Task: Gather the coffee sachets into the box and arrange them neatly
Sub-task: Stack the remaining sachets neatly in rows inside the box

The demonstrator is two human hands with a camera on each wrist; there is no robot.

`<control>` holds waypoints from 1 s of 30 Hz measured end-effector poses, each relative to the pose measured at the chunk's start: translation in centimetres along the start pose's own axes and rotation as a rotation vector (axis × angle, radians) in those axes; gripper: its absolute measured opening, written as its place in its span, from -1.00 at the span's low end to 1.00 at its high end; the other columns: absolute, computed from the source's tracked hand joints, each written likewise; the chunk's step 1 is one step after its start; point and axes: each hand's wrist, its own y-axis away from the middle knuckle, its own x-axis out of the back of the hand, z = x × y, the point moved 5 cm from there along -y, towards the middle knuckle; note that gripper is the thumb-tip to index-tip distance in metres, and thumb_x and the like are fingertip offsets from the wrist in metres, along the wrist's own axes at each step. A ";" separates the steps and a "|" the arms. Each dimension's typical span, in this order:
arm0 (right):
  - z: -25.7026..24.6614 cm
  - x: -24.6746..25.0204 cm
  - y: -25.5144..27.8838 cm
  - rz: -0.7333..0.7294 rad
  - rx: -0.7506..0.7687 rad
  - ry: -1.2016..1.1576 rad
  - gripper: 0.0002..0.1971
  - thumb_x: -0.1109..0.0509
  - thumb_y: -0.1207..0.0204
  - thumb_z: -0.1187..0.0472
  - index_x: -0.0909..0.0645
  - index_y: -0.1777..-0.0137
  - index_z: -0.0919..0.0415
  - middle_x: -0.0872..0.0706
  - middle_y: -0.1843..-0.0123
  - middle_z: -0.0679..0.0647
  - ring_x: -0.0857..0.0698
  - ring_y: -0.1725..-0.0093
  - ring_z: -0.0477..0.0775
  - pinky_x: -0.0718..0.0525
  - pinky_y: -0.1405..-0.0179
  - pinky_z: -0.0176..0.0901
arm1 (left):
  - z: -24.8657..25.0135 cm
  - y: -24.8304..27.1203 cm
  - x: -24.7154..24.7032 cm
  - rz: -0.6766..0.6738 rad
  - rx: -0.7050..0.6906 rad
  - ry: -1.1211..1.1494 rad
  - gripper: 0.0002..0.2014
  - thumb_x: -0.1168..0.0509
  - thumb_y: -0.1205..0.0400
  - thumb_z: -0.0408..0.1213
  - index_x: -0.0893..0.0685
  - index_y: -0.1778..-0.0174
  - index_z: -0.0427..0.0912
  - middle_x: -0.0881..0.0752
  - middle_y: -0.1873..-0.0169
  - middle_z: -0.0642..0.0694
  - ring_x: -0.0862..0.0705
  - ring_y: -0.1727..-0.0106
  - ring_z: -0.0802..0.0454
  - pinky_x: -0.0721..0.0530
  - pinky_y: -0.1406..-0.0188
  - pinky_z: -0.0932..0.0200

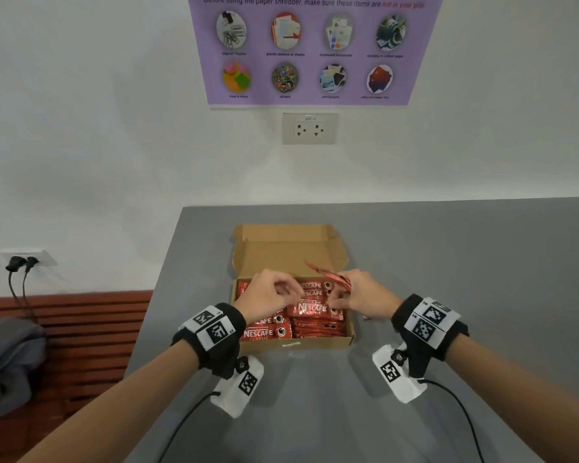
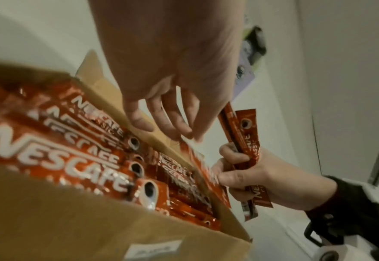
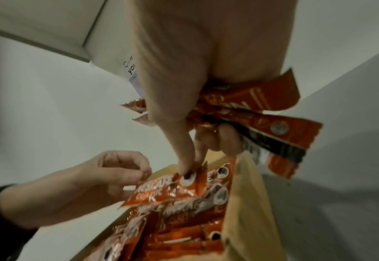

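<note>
right hand (image 1: 358,297) clutching sachets (image 3: 248,106) above the box (image 1: 318,342); left hand (image 1: 268,292) loose, empty

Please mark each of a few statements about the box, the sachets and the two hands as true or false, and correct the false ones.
1. The right hand grips a bunch of sachets in its curled fingers. True.
2. The box has its lid closed. False: the lid stands open at the far side.
3. The left hand holds a bunch of sachets. False: it hovers over the box and grips nothing that shows.
4. Red sachets in the box lie in rows. True.
5. The box sits on a grey table. True.
</note>
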 end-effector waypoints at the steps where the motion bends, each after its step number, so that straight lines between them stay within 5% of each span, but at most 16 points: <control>1: 0.1 -0.2 0.0 -0.027 -0.007 0.027 -0.86 -0.50 -0.40 0.34 -0.59 0.23 0.16 -0.80 0.16 0.10 -0.78 0.11 0.07 -0.74 0.02 0.01 | 0.0 0.1 -0.2 -0.039 -0.013 -0.028 -0.94 -0.46 -0.49 -0.34 -0.77 0.15 -0.16 -0.77 0.20 0.02 -0.68 0.22 0.29 -0.62 0.16 0.42; 4: 0.0 -0.8 0.0 -0.062 -0.009 0.045 -0.80 -0.50 -0.39 0.37 -0.55 0.23 0.09 -0.77 0.16 0.07 -0.76 0.06 0.07 -0.74 -0.01 -0.01 | 0.0 0.2 -0.7 -0.063 -0.009 -0.063 -0.91 -0.52 -0.43 -0.34 -0.77 0.18 -0.18 -0.78 0.23 -0.02 -0.66 0.31 0.32 -0.61 0.26 0.46; 8: -0.1 -1.0 0.0 -0.042 0.002 0.078 -0.85 -0.45 -0.44 0.36 -0.61 0.02 0.31 -0.77 0.00 0.15 -0.74 -0.02 0.08 -0.72 0.02 -0.20 | -0.1 0.4 -1.5 -0.082 -0.037 -0.276 -0.82 -0.54 -0.41 -0.24 -0.75 0.11 -0.11 -0.73 0.13 0.05 -0.60 0.23 0.28 -0.55 0.27 0.50; 12: 0.0 -0.7 -0.1 -0.018 0.008 0.090 -0.83 -0.45 -0.44 0.35 -0.57 0.03 0.18 -0.77 0.00 0.15 -0.75 0.03 0.05 -0.70 0.10 -0.30 | -0.1 0.6 -1.9 -0.086 -0.076 -0.363 -0.81 -0.53 -0.42 -0.19 -0.75 0.09 -0.10 -0.67 0.17 0.11 -0.56 0.27 0.31 -0.49 0.30 0.50; 18: 0.4 -0.9 -0.3 -0.024 -0.001 0.135 -0.76 -0.45 -0.46 0.32 -0.59 -0.11 0.29 -0.76 -0.02 0.14 -0.75 0.01 0.07 -0.74 0.01 -0.16 | 0.0 0.4 -2.2 -0.088 -0.112 -0.409 -0.80 -0.54 -0.42 -0.20 -0.77 0.07 -0.12 -0.65 0.20 0.12 -0.52 0.33 0.38 -0.44 0.36 0.55; 21: 0.2 -0.3 -0.2 0.035 0.019 0.146 -0.89 -0.44 -0.46 0.34 -0.58 0.07 0.21 -0.72 0.15 0.05 -0.72 0.18 -0.01 -0.69 0.16 -0.26 | 0.4 0.2 -1.3 -0.022 -0.102 -0.337 -0.81 -0.44 -0.52 -0.24 -0.72 -0.03 -0.16 -0.65 0.14 0.08 -0.52 0.33 0.36 -0.51 0.35 0.55; 24: -0.1 -0.1 -0.4 0.056 0.043 0.169 -0.86 -0.42 -0.50 0.27 -0.50 0.21 0.13 -0.67 0.24 -0.01 -0.67 0.28 -0.06 -0.69 0.24 -0.20 | 1.2 -0.2 1.4 0.188 -0.051 -0.137 -0.77 -0.22 -0.67 -0.22 -0.62 -0.21 -0.16 -0.69 0.11 0.02 -0.60 0.28 0.32 -0.59 0.33 0.49; 27: -1.2 -1.0 -0.9 0.015 0.086 0.208 -0.95 -0.36 -0.54 0.23 -0.56 0.06 0.19 -0.72 0.12 0.06 -0.74 0.18 0.03 -0.75 0.17 -0.10 | 2.5 -0.2 1.2 0.088 -0.059 0.020 -0.68 -0.14 -0.70 -0.16 -0.51 -0.37 -0.11 -0.69 0.06 0.01 -0.70 0.26 0.20 -0.72 0.18 0.31; 30: -2.1 -1.4 -1.3 0.026 0.109 0.229 -0.83 -0.34 -0.57 0.18 -0.58 -0.08 0.25 -0.75 0.03 0.12 -0.76 0.14 0.05 -0.76 0.16 -0.09 | 2.5 -0.3 0.6 0.058 -0.031 0.072 -0.79 -0.25 -0.65 -0.28 -0.66 -0.17 -0.19 -0.73 0.06 -0.03 -0.70 0.28 0.22 -0.70 0.22 0.40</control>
